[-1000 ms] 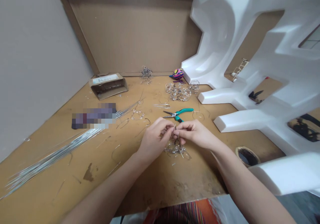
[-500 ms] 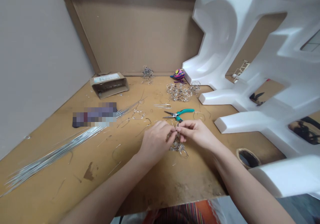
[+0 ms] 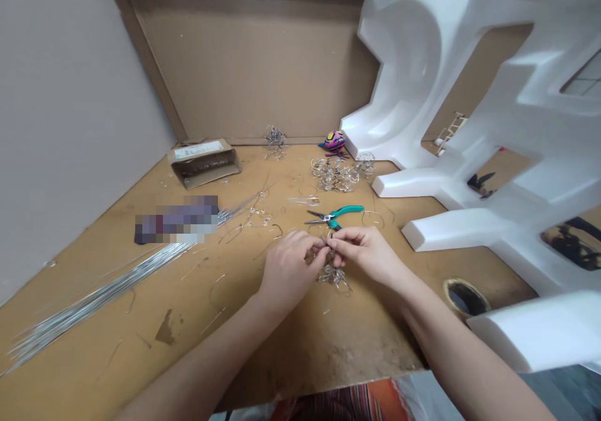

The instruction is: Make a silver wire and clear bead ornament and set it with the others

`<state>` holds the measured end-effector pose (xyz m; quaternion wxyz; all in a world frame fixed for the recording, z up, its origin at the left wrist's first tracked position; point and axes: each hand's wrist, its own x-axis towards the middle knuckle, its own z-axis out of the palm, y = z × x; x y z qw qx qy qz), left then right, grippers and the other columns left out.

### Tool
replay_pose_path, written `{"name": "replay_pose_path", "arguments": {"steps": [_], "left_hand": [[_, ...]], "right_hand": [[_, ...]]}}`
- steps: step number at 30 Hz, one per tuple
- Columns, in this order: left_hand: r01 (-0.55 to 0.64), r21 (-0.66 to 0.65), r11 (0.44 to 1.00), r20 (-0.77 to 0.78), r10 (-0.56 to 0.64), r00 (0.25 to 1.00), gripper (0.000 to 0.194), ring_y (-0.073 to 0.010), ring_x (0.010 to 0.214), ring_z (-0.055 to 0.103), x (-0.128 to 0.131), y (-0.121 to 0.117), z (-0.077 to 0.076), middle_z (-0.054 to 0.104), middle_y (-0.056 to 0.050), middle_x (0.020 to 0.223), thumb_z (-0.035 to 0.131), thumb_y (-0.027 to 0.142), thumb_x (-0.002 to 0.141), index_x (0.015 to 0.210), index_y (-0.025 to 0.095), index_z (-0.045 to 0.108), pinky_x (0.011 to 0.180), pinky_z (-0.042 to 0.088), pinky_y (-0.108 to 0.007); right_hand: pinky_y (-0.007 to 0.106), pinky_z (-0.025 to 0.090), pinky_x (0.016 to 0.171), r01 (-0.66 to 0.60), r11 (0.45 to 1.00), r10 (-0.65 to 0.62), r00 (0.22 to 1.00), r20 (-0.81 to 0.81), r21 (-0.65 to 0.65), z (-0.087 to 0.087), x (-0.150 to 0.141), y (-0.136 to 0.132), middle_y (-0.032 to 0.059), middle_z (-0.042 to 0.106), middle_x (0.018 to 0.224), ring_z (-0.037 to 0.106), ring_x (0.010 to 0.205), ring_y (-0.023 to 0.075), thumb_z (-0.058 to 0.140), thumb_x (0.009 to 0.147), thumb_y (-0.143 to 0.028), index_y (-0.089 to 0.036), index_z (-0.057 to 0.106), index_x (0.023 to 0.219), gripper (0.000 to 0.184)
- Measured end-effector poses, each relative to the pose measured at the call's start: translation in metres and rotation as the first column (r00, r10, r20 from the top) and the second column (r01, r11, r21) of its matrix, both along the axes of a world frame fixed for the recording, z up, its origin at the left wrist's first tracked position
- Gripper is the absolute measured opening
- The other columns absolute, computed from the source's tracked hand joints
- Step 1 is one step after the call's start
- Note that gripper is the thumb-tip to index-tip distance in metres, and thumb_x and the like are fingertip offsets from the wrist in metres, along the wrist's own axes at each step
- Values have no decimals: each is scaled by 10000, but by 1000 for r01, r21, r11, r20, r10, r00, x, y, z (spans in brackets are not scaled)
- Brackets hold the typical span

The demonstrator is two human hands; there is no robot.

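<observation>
Pinching 1 looped wire piece [image 3: 335,277], the left hand [image 3: 292,259] and right hand [image 3: 369,253] meet just nearside of the pliers [image 3: 327,218]

- Wirework piece [image 3: 334,275] between left hand [image 3: 292,259] and right hand [image 3: 365,253], at near side of counter [image 3: 310,346].
- Needle-nose pliers [image 3: 347,210] on counter, just beyond right hand.
- Wirework cluster [image 3: 337,175] farther back, behind pliers; ball [image 3: 335,140] behind cluster.
- Wire bundle [image 3: 117,291] along counter's left side; cardboard box [image 3: 206,169] behind it.
- Counter hole [image 3: 466,297] to right of right hand.
</observation>
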<state>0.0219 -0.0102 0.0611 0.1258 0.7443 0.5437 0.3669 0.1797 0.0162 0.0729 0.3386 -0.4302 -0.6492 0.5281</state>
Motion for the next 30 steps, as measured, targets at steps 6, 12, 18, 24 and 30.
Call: {"name": "replay_pose_path", "arguments": {"steps": [6, 12, 18, 24, 30], "left_hand": [[-26, -126, 992, 224, 54, 973, 169, -103, 566, 489, 2, 1, -10, 578, 24, 634, 505, 297, 794, 711, 199, 615, 528, 368, -220], [-6, -51, 999, 147, 14, 989, 147, -121, 647, 497, 4, 1, -4, 555, 8, 666, 498, 237, 782, 659, 190, 565, 572, 383, -230], [20, -48, 999, 156, -13, 988, 120, -128, 682, 506, 0, 3, -2, 545, 4, 684, 488, 209, 777, 680, 189, 556, 586, 392, -232], [94, -79, 992, 220, -74, 973, 94, -115, 649, 514, -3, 4, 0, 554, 8, 686, 490, 187, 766, 696, 188, 553, 600, 411, -226], [153, -36, 988, 9, -152, 988, 85, -132, 648, 483, -2, 3, 2, 546, 12, 649, 508, 124, 707, 660, 190, 534, 622, 387, -257]], "right_hand": [[255, 441, 561, 113, 993, -113, 993, -16, 39, -1, -11, -8, 24, 616, 582, 544, 546, 124, 594, 721, -382, -154, 633, 668, 237], [249, 437, 558, 108, 992, -108, 994, -1, 60, 0, -10, -7, 22, 612, 588, 534, 547, 118, 594, 723, -353, -155, 628, 638, 219], [260, 453, 575, 95, 995, -96, 994, -50, -18, 1, -8, -4, 23, 623, 588, 554, 549, 120, 631, 683, -414, -156, 624, 646, 261], [260, 436, 556, 113, 991, -118, 989, -89, -67, -3, -5, 1, 18, 613, 575, 539, 525, 113, 658, 653, -435, -151, 622, 652, 286], [244, 386, 546, 72, 991, -82, 993, -88, -115, -5, 0, 6, -22, 564, 557, 483, 504, 85, 716, 592, -340, -141, 605, 668, 241]]}}
